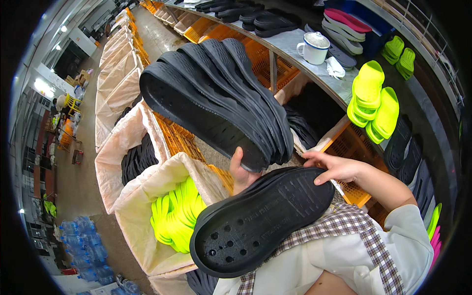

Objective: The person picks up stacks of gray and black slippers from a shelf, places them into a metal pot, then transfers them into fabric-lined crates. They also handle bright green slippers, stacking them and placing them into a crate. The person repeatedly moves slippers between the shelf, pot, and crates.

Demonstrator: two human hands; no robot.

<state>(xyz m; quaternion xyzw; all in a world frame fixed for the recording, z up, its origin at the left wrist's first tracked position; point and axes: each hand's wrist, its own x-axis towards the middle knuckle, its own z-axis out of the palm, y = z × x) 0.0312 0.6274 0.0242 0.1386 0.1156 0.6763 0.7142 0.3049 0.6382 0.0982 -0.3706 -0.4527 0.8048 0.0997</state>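
Several orange plastic crates with pale cloth lining stand in a long row on the left, and a long grey metal bench runs opposite. On the floor at far left is a heap of clear blue bottles. A fanned stack of black shoe soles is raised between crates and bench, and it hides parts of both. The left hand holds its lower end, thumb on top; I cannot see the other fingers. A black perforated sole, with more layers under it, lies before the person and covers the left wrist. The right hand pinches its far end. Bright yellow-green soles fill a near crate. On the bench, a white lidded mug stands beside a crumpled white tissue.
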